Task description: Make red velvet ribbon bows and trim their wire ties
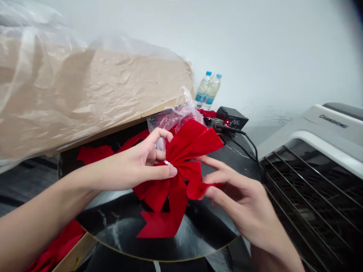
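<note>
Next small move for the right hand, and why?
I'd probably have the right hand ease its curled loop open: the left hand pinches the bow near its centre, seemingly steadying it, and the right thumb and fingers are already at that loop.

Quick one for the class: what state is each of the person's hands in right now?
Left hand: closed, holding the red bow near its gathered middle.
Right hand: closed, pinching a curled loop of that bow.

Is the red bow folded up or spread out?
Spread out: the red bow fans around its middle, which the left hand pinches; the right hand holds one strip.
</note>
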`<act>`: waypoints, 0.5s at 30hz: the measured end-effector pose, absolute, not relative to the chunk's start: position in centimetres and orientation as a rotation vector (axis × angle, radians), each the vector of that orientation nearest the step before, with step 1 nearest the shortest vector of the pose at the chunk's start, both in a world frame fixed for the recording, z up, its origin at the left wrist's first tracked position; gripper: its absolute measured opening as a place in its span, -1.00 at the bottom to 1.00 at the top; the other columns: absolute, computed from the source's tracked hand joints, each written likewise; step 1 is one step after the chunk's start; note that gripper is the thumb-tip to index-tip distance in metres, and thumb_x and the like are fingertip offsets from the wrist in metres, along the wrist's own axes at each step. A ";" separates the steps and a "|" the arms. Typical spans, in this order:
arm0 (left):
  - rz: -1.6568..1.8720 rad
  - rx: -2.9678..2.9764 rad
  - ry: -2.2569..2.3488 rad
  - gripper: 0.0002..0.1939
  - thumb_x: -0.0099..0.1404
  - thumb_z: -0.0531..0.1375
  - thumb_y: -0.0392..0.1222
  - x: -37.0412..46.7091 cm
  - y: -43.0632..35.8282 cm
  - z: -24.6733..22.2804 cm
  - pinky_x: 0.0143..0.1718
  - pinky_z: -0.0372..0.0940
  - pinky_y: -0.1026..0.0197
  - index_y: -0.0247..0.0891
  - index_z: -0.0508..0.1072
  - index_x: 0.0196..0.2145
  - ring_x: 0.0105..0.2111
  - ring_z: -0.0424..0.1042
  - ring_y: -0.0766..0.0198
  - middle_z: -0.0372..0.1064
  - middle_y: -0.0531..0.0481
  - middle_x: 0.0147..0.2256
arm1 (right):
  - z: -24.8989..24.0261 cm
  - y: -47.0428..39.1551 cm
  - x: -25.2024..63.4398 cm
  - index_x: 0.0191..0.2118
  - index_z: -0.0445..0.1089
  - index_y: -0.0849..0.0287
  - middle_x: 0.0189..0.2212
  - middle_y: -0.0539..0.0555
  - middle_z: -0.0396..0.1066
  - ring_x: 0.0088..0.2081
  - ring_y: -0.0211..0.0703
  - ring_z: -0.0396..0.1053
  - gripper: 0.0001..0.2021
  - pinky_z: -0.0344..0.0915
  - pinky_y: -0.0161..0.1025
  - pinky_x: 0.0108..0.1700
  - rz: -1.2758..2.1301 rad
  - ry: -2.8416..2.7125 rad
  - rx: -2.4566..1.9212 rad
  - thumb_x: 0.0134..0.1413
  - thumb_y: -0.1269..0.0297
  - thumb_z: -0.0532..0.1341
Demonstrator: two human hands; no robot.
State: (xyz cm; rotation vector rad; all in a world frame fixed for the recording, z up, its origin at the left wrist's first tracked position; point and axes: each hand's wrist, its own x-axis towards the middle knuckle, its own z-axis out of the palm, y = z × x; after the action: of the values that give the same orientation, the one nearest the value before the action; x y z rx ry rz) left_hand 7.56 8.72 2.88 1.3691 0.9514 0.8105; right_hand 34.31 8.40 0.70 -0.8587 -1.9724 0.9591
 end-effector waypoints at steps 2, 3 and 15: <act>0.708 1.308 0.897 -0.50 0.35 0.36 -0.13 7.9 9.4 2.6 -0.39 0.43 0.34 -0.03 0.15 0.07 -0.32 0.60 0.23 0.52 0.09 -0.27 | 0.4 9.3 34.1 -0.20 0.56 0.01 -0.17 0.01 0.59 -0.05 -0.17 0.55 -0.95 0.45 -0.31 -0.01 1.128 -1.981 -0.827 0.32 0.28 0.32; 0.685 1.306 0.877 -0.49 0.34 0.38 -0.14 7.9 9.7 2.3 -0.37 0.44 0.34 -0.03 0.16 0.06 -0.30 0.60 0.25 0.54 0.08 -0.24 | 0.3 9.6 34.1 -0.19 0.55 0.01 -0.18 -0.02 0.58 -0.13 -0.23 0.54 -0.96 0.44 -0.34 -0.05 1.156 -1.994 -0.815 0.33 0.27 0.32; 0.606 0.909 0.533 -0.52 0.33 0.33 -0.33 8.2 11.9 -1.3 -0.13 0.48 0.24 -0.14 0.30 0.14 -0.19 0.64 0.24 0.60 -0.04 -0.17 | 2.5 12.1 35.3 -0.15 0.55 -0.06 -0.15 -0.15 0.57 -0.12 -0.34 0.47 -0.92 0.32 -0.43 -0.01 0.957 -2.388 -0.963 0.32 0.30 0.33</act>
State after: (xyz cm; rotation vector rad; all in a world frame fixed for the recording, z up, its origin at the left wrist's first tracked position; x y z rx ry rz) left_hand 8.22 11.93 -1.33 0.9094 0.5331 0.6060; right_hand 35.33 12.14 2.50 -0.9629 -2.3885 0.9575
